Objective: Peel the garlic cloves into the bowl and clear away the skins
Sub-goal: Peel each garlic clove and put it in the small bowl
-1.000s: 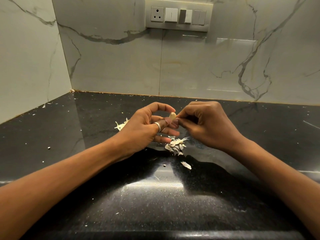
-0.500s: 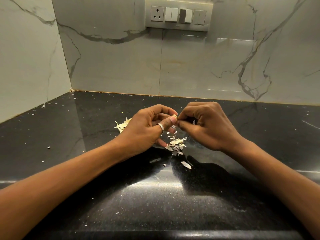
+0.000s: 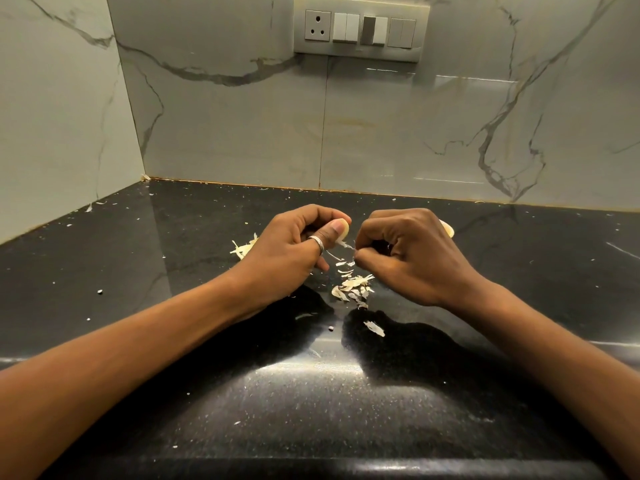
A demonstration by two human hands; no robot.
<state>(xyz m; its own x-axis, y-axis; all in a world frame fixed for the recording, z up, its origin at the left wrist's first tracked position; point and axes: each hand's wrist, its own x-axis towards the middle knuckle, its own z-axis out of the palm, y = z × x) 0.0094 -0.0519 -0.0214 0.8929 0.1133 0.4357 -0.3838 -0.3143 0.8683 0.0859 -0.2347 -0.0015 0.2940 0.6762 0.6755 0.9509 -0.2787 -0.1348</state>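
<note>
My left hand (image 3: 294,251), with a ring on the thumb, holds a pale garlic clove (image 3: 345,229) between thumb and fingers above the black counter. My right hand (image 3: 412,258) pinches a thin strip of skin (image 3: 346,245) that stretches from the clove. A heap of peeled skins (image 3: 353,288) lies on the counter just below both hands. More skins (image 3: 244,247) lie behind my left hand. Another pale clove (image 3: 447,229) peeks out behind my right hand. No bowl is in view.
The black granite counter (image 3: 311,393) is dotted with small skin flakes, one larger flake (image 3: 374,328) nearer me. Marble walls close the back and the left. A socket and switch panel (image 3: 360,27) sits high on the back wall.
My hands have dropped a little and drawn apart. My right hand now pulls a strip of skin away from the clove held in my left hand.
</note>
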